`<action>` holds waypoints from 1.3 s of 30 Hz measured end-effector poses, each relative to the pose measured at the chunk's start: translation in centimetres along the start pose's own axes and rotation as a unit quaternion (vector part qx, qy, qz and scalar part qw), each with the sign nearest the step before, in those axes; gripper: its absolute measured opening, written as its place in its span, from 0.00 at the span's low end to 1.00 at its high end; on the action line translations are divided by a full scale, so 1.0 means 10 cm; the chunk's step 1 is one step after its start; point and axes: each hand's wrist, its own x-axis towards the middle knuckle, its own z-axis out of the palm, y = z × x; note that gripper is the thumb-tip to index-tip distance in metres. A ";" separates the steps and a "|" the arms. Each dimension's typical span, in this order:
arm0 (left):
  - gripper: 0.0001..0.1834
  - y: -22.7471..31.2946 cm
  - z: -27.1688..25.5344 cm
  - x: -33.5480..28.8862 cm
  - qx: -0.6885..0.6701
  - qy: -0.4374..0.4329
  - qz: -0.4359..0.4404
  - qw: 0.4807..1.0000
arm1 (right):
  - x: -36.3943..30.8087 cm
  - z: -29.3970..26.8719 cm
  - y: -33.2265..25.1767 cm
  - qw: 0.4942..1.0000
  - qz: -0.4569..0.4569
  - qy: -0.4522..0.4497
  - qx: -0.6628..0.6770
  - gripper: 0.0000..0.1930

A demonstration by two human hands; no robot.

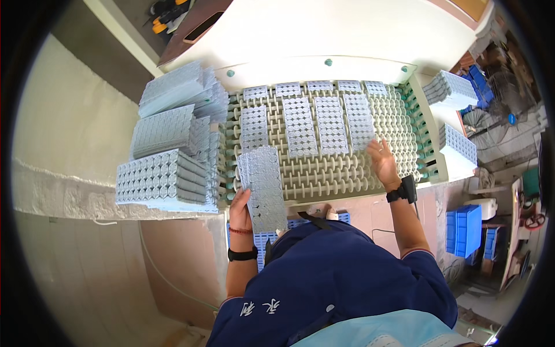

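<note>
My left hand (240,210) is closed on the left edge of a long pale grey panel (264,191), held tilted above the near edge of the roller bed. Whether it is one panel or several together, I cannot tell. My right hand (383,164) is open, its fingers apart, by the near end of a pale blue panel (359,122); contact cannot be made out. That panel lies on the roller bed (329,184) in a row with several others, among them a middle panel (331,125), all patterned with joined octagons. Beyond them lies a row of panel ends (288,89).
Tall stacks of panels (155,178) stand on the ledge at the left. Smaller stacks (451,89) sit beyond the bed's right side rail (428,130). A white cover (306,34) spans the back. Blue crates (464,230) are on the right.
</note>
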 end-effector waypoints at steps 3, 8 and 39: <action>0.17 -0.09 0.13 0.18 -0.001 0.022 -0.005 1.000 | -0.03 -0.02 -0.13 0.998 0.017 -0.045 -0.038 0.10; 0.15 -0.36 0.41 0.48 0.057 0.003 0.006 0.998 | 0.26 -0.04 -0.99 0.875 0.290 -0.142 0.360 0.14; 0.15 -0.24 0.23 0.29 0.099 -0.020 -0.027 0.994 | 0.16 0.46 -1.54 0.658 0.350 -0.313 0.589 0.11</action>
